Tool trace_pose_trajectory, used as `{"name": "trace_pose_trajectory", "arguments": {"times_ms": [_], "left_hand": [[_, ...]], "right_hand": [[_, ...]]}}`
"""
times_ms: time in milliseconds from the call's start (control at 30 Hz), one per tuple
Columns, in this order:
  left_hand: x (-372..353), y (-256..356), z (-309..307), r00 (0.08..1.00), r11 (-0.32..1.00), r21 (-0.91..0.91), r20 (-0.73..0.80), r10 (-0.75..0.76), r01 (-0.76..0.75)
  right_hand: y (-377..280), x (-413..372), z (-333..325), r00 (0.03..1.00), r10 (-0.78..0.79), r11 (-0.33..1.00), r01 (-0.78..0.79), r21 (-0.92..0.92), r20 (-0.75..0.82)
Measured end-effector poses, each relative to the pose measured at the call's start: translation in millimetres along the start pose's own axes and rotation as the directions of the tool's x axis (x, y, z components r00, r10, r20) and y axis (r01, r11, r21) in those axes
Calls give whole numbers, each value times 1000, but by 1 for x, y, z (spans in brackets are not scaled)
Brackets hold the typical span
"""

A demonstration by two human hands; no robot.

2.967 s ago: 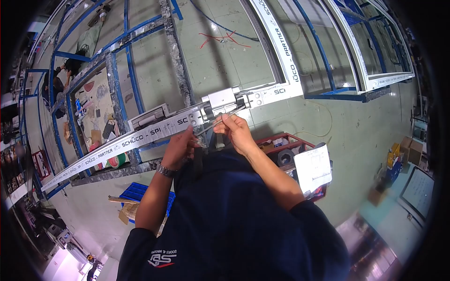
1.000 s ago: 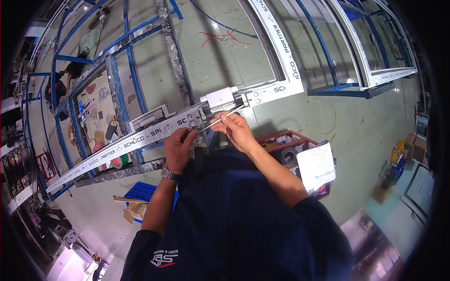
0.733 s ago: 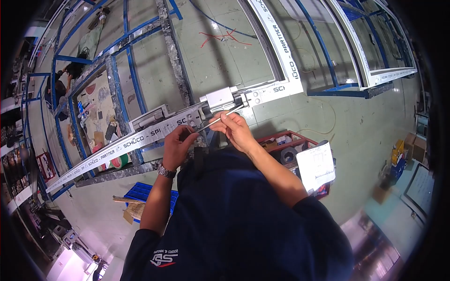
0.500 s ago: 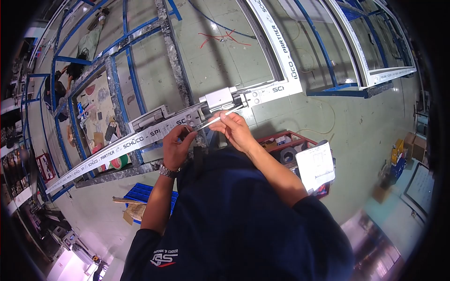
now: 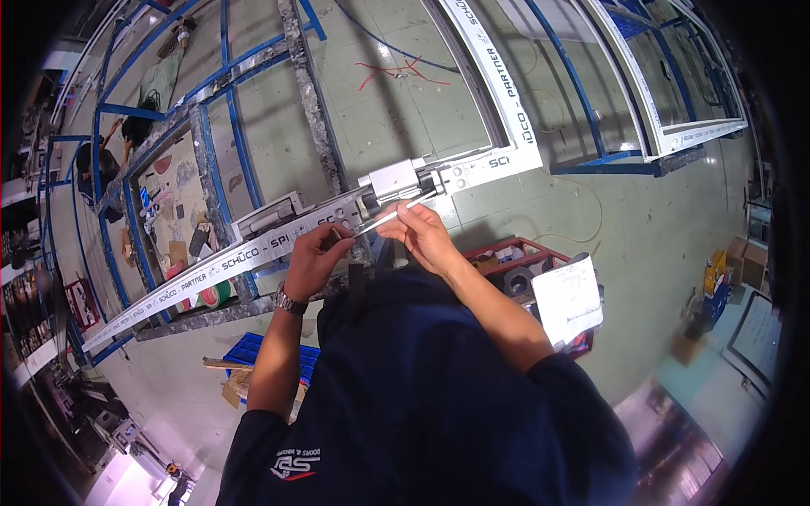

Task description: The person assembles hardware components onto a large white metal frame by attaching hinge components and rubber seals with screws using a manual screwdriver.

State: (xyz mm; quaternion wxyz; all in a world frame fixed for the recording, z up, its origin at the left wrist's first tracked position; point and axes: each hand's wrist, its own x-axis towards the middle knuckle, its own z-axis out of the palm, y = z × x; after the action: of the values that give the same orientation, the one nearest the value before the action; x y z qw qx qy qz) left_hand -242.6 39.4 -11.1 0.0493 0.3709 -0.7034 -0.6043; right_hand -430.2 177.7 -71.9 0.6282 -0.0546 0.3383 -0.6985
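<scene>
My right hand (image 5: 420,237) is closed in a pinch around a thin white stick (image 5: 371,225), which slants from lower left to upper right. Thumb and fingers of my left hand (image 5: 316,259) are pressed together near the stick's lower end; whatever is between them is too small to make out. Just beyond both hands lies a white frame profile (image 5: 190,278) covered in printed film. A silver hinge-like block (image 5: 393,176) sits on the frame's corner, above my right hand. A second silver fitting (image 5: 272,212) rests farther left along the profile.
Blue metal stands (image 5: 239,143) support the frame. Beside my right forearm, a red tool tray (image 5: 533,242) holds several items, with a white sheet (image 5: 569,299) over it. A blue crate (image 5: 253,347) is by my left forearm. Another person (image 5: 94,169) crouches at far left.
My left wrist and forearm have shifted slightly left, and the fingers sit a bit differently. My right hand and the stick stay nearly in place. The crouching person at far left has moved a little.
</scene>
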Motion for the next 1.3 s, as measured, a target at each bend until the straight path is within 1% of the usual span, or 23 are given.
{"name": "trace_pose_trajectory", "arguments": {"times_ms": [100, 200, 300, 500, 600, 700, 800, 900, 1000, 1033, 1067, 1100, 1133, 1200, 1233, 1300], "left_hand": [[-1, 2, 4, 997, 998, 44, -56, 51, -48], [-3, 8, 7, 993, 990, 125, -85, 79, -68], [-5, 7, 10, 987, 979, 179, -106, 122, -101], [-7, 7, 13, 976, 971, 195, -140, 166, -137], [-6, 3, 13, 982, 980, 165, -133, 133, -111], [-2, 5, 4, 998, 997, 61, -40, 38, -35], [-4, 5, -15, 995, 1000, 4, 96, -28, 27], [-14, 1, -29, 984, 987, -147, 175, -41, 67], [-11, -7, -25, 982, 973, -139, -21, -189, 184], [-8, -9, -20, 977, 970, -141, -54, -205, 196], [-3, -9, -11, 972, 968, -145, -85, -219, 205], [3, -11, -4, 967, 966, -150, -115, -229, 211], [9, -14, 3, 960, 951, -213, -117, -253, 225], [20, -22, 13, 950, 911, -333, -110, -293, 243], [23, -22, 13, 955, 905, -360, -102, -280, 227], [24, -25, 11, 961, 888, -410, -86, -264, 207]], "right_hand": [[1, 0, -1, 1000, 4, 1000, -3, 5, -11], [3, 1, -3, 1000, -5, 999, 6, 48, -21], [2, 0, -3, 1000, 18, 1000, -18, 25, -18], [1, -1, -1, 999, 26, 999, -25, 46, -26], [2, -1, -1, 999, 29, 998, -27, 56, -31], [1, -2, 4, 997, 38, 998, -35, 43, -65], [8, -1, 2, 997, 67, 998, -67, 12, -35], [5, -11, 24, 997, -30, 999, 28, -36, -67], [-29, -26, 6, 944, -329, 935, 320, -153, -32], [-54, -35, 7, 901, -336, 887, 206, -413, -273], [-78, -41, 6, 786, -392, 789, 20, -614, -479], [-88, -36, -9, 742, -496, 701, 36, -712, -451], [-93, -28, -23, 691, -596, 601, 47, -798, -409], [-93, -17, -36, 735, -602, 473, 15, -881, -311], [-93, -12, -39, 758, -599, 403, 6, -915, -259], [-86, -8, -43, 805, -507, 458, -51, -888, -308]]}}
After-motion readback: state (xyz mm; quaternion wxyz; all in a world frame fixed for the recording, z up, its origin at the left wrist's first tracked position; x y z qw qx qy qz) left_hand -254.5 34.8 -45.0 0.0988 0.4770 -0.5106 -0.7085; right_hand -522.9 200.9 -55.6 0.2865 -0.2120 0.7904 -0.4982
